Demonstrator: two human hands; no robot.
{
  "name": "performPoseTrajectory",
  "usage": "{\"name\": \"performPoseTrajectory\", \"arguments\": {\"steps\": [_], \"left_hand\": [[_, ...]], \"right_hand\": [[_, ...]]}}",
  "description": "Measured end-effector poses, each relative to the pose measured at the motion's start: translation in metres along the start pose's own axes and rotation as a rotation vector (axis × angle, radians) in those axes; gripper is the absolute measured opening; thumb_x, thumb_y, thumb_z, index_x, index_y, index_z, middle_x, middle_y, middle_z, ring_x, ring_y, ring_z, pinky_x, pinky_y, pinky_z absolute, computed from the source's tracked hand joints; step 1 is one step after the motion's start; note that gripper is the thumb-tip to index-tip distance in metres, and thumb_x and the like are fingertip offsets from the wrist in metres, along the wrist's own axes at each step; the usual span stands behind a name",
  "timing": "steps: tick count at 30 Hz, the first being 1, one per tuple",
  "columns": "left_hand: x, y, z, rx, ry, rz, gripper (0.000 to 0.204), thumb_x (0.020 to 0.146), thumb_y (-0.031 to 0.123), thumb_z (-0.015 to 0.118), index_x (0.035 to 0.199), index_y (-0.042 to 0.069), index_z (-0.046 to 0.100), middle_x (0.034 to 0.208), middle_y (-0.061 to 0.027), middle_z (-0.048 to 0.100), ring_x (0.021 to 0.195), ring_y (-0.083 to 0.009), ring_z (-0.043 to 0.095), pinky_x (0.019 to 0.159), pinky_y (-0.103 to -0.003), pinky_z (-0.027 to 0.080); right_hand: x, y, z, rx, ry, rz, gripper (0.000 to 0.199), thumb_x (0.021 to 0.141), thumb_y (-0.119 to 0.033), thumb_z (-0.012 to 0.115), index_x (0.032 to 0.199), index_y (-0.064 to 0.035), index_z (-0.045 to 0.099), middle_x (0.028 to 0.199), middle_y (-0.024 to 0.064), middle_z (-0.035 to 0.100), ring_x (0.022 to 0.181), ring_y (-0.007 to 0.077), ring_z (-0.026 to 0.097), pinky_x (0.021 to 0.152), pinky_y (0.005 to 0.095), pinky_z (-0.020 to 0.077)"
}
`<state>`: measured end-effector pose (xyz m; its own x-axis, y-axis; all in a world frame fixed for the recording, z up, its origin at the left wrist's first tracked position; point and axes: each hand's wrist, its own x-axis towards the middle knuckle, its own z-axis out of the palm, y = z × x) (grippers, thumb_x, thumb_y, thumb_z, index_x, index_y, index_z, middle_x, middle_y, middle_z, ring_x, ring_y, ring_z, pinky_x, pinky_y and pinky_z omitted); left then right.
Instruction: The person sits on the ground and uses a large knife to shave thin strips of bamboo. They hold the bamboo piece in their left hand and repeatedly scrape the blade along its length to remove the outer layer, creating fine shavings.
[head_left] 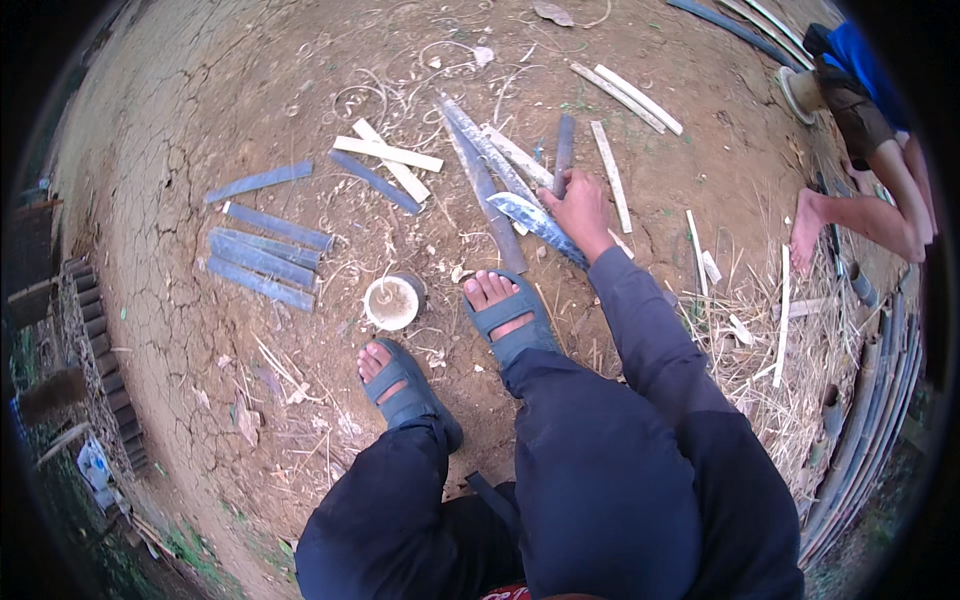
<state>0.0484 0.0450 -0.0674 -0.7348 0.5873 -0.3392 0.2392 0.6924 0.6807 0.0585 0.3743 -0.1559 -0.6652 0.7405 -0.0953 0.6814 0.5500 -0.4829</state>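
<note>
My right hand (pixel 580 210) reaches forward over the dirt, fingers closed on the near end of a dark bamboo slat (pixel 565 145) that points away from me. A shiny machete-like blade (pixel 525 215) lies slanted just under and left of this hand; whether the hand also grips it is unclear. More long grey slats (pixel 480 170) fan out on the ground beside it. My feet in blue sandals (pixel 505 310) rest near the blade. My left hand is out of sight.
A short cut bamboo stump (pixel 392 302) stands by my left foot. Bluish slats (pixel 262 258) lie in a row at left, pale ones (pixel 388 153) beyond. Another person (pixel 870 130) sits at upper right with a bare foot (pixel 805 228). Bamboo poles (pixel 870 400) and dry straw (pixel 760 345) line the right.
</note>
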Motion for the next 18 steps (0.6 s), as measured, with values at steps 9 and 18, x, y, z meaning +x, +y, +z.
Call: {"name": "performPoseTrajectory", "arguments": {"steps": [9,18], "left_hand": [[-0.005,-0.001,-0.003,-0.012,-0.009,-0.015,0.020,0.094,0.019,0.059,0.100,0.000,0.060,0.077,-0.0123,0.066,0.067,-0.0222,0.066,0.062,-0.035,0.052],[-0.012,-0.002,-0.008,-0.021,-0.006,-0.029,0.019,0.093,0.018,0.061,0.099,0.000,0.060,0.077,-0.0130,0.067,0.068,-0.0229,0.067,0.062,-0.035,0.052]], "right_hand": [[0.020,0.029,0.009,0.640,-0.167,0.382,0.038,0.080,-0.006,0.068,0.116,0.0059,0.061,0.106,0.0212,0.068,0.088,0.0329,0.071,0.077,0.0406,0.0588],[-0.046,-0.054,-0.041,1.280,-0.570,0.382,0.038,0.083,0.000,0.073,0.118,0.0046,0.057,0.103,0.0115,0.066,0.089,0.0198,0.068,0.073,0.0309,0.0608]]}}
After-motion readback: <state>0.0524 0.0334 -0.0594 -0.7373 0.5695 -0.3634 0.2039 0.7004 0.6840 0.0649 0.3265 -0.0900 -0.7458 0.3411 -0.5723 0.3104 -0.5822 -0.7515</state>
